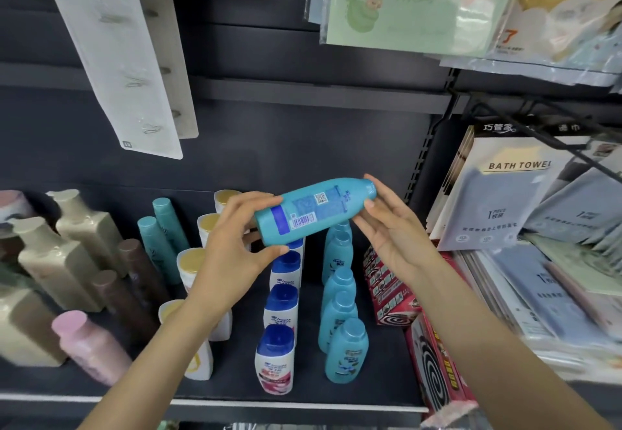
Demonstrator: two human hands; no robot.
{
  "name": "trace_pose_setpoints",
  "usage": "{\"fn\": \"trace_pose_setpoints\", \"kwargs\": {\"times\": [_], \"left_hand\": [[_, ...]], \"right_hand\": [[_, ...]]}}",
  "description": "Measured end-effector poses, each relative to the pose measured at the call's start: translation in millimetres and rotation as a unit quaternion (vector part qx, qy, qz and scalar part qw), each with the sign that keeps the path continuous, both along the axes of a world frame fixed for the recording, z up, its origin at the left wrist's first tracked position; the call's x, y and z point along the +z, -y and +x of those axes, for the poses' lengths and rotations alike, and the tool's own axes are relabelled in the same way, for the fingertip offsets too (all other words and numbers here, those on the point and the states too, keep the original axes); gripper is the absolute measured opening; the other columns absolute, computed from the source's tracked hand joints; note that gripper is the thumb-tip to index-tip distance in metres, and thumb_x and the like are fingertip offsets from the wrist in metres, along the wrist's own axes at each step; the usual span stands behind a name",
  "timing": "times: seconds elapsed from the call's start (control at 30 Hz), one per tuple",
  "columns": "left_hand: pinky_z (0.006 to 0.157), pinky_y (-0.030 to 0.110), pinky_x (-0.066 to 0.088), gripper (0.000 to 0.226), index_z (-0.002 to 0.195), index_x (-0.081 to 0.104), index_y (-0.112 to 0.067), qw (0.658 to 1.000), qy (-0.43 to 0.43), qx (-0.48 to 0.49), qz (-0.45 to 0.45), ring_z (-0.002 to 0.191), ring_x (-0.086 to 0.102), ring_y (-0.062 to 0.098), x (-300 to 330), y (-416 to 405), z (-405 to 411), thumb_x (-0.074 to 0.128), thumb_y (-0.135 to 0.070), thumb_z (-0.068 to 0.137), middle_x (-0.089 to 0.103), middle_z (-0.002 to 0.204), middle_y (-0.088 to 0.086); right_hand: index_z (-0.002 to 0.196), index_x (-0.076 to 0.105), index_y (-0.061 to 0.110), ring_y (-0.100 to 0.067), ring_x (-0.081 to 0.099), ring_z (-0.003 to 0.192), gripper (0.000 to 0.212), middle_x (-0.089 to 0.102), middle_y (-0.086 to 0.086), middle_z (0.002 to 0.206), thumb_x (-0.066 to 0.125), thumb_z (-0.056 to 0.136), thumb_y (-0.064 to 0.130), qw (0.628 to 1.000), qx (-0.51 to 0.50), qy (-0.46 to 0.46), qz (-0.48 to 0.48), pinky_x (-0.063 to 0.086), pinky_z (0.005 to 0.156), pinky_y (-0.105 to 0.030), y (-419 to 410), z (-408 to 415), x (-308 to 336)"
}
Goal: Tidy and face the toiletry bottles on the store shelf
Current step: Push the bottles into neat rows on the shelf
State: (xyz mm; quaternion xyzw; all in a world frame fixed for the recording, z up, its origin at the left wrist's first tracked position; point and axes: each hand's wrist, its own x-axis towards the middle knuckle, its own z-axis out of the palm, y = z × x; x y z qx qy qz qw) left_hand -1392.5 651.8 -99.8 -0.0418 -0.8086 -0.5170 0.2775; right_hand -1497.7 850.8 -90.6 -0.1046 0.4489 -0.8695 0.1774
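Left hand [232, 248] grips blue bottle [313, 209] base; right hand [392, 231] fingers, nearly straight, steady its cap, above shelf [235, 375].

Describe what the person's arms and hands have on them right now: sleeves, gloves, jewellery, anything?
Nothing worn is visible. The left hand and right hand are bare, without gloves, and no rings, watch or bracelets show. Both forearms are uncovered right down to the bottom edge of the head view, so no sleeve or cuff appears. The fingernails look short and plain.
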Motion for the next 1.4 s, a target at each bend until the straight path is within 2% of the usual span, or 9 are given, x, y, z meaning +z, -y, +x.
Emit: {"fn": "trace_pose_setpoints", "kwargs": {"times": [0.2, 0.43, 0.67, 0.77, 0.9, 1.03, 1.2, 1.3, 1.4], "left_hand": [[0.079, 0.007, 0.047, 0.07, 0.12, 0.052, -0.031, 0.999, 0.006, -0.004, 0.046, 0.104, 0.055, -0.003, 3.1, 0.3, 2.5, 0.076, 0.009, 0.068, 0.049, 0.118, -0.016], [0.072, 0.014, 0.052, 0.049, 0.12, 0.058, -0.018, 0.976, 0.058, -0.047, 0.202, 0.091, 0.067, 0.002, -0.3, 0.9, 0.3, 0.071, 0.0, 0.076, 0.069, 0.099, -0.019], [0.066, 0.019, 0.054, 0.035, 0.103, 0.065, -0.014, 0.906, 0.163, -0.069, 0.384, 0.077, 0.07, 0.017, -8.5, 1.3, -9.3, 0.063, -0.034, 0.075, 0.071, 0.098, 0.008], [0.06, 0.019, 0.052, 0.032, 0.097, 0.067, -0.014, 0.889, 0.221, -0.076, 0.395, 0.064, 0.066, 0.012, -13.1, -2.3, -13.8, 0.055, -0.042, 0.086, 0.072, 0.084, 0.007], [0.059, 0.02, 0.049, 0.043, 0.098, 0.067, -0.013, 0.88, 0.285, -0.09, 0.37, 0.059, 0.065, 0.013, -23.9, -6.8, -21.6, 0.043, -0.048, 0.092, 0.073, 0.083, 0.01], [0.068, 0.027, 0.049, 0.04, 0.1, 0.063, -0.017, 0.904, 0.319, -0.054, 0.28, 0.066, 0.069, 0.015, -34.5, -8.9, -35.4, 0.037, -0.046, 0.097, 0.073, 0.088, 0.008], [0.081, 0.029, 0.047, 0.015, 0.101, 0.058, -0.02, 0.964, 0.266, 0.015, -0.01, 0.089, 0.062, 0.017, -56.0, 2.3, -50.7, 0.046, -0.028, 0.098, 0.066, 0.102, 0.003], [0.094, 0.026, 0.041, 0.028, 0.122, 0.055, -0.017, 0.939, 0.233, 0.018, -0.253, 0.111, 0.052, 0.016, -69.2, 10.0, -50.9, 0.05, -0.026, 0.095, 0.057, 0.12, 0.0], [0.107, 0.028, 0.03, 0.045, 0.137, 0.043, -0.02, 0.911, 0.246, -0.023, -0.33, 0.13, 0.036, 0.016, -77.5, 9.8, -50.5, 0.049, -0.034, 0.095, 0.042, 0.142, -0.002]], "right_hand": [[0.125, 0.054, 0.012, -0.02, 0.06, 0.115, 0.037, 0.063, -0.01, 0.123, 0.049, 0.091, -0.002, 1.0, -0.006, 0.0, -0.008, 0.05, 0.095, -0.032, 1.2, 3.7, 1.8], [0.123, 0.058, 0.008, -0.016, 0.063, 0.11, 0.033, 0.066, -0.008, 0.119, 0.053, 0.091, 0.005, 1.0, -0.029, 0.009, 0.006, 0.05, 0.095, -0.029, 0.5, 5.3, 4.6], [0.114, 0.06, 0.012, -0.02, 0.063, 0.109, 0.028, 0.068, -0.004, 0.105, 0.058, 0.087, 0.006, 0.999, -0.036, -0.005, 0.033, 0.051, 0.096, -0.034, -1.3, 6.5, -0.5], [0.103, 0.057, 0.013, -0.023, 0.062, 0.11, 0.025, 0.066, -0.006, 0.101, 0.064, 0.078, 0.014, 0.999, -0.03, -0.009, 0.037, 0.052, 0.094, -0.042, -1.5, 6.2, -1.7], [0.118, 0.056, 0.007, -0.023, 0.063, 0.109, 0.034, 0.066, -0.009, 0.107, 0.062, 0.085, 0.011, 0.996, -0.045, -0.033, 0.075, 0.055, 0.086, -0.042, -0.7, 4.2, 0.3], [0.117, 0.058, 0.007, -0.022, 0.065, 0.105, 0.032, 0.068, -0.009, 0.107, 0.063, 0.086, 0.011, 0.986, -0.095, -0.054, 0.123, 0.058, 0.078, -0.036, -1.8, 0.7, 5.2], [0.11, 0.06, 0.012, -0.017, 0.064, 0.102, 0.027, 0.065, -0.005, 0.108, 0.066, 0.084, 0.01, 0.962, -0.172, -0.1, 0.189, 0.057, 0.069, -0.026, -3.6, -5.2, 3.5], [0.101, 0.06, 0.021, -0.008, 0.064, 0.094, 0.022, 0.064, 0.007, 0.1, 0.068, 0.084, 0.01, 0.931, -0.212, -0.156, 0.254, 0.057, 0.074, -0.029, -2.9, -10.5, -3.1], [0.1, 0.059, 0.021, -0.002, 0.062, 0.083, 0.023, 0.064, 0.014, 0.095, 0.069, 0.082, 0.009, 0.899, -0.222, -0.216, 0.309, 0.054, 0.073, -0.023, -1.2, -16.4, -13.2]]}}
